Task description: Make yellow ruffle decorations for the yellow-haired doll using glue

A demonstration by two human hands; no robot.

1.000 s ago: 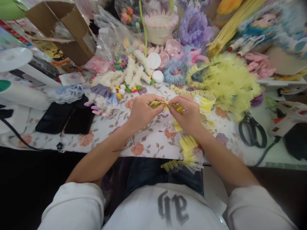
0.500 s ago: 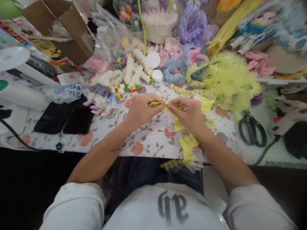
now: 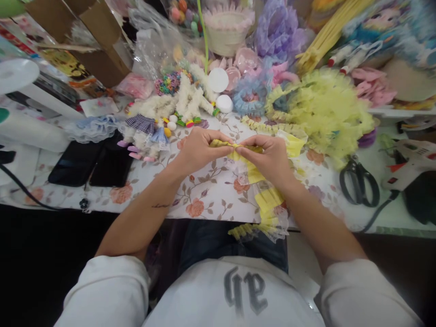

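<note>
A long strip of yellow pleated ribbon with lace edging [image 3: 266, 200] runs from my hands down over the table's front edge toward my lap. My left hand [image 3: 199, 149] pinches the folded end of the strip from the left. My right hand [image 3: 269, 156] pinches it from the right, fingertips almost touching those of the left. Both hands hover just above the floral tablecloth [image 3: 204, 190]. Behind the right hand lies a fluffy heap of yellow lace ruffles [image 3: 323, 111].
Black scissors [image 3: 359, 181] and a white glue gun [image 3: 408, 165] lie at the right. Two dark phones [image 3: 93, 165] rest at the left, beside a small doll [image 3: 145, 131]. Craft flowers, beads, plastic bags and a cardboard box [image 3: 85, 41] crowd the back.
Both hands have stayed together on the yellow strip, working its fold; more of the yellow ribbon shows below the fingers. The view has shifted slightly.
</note>
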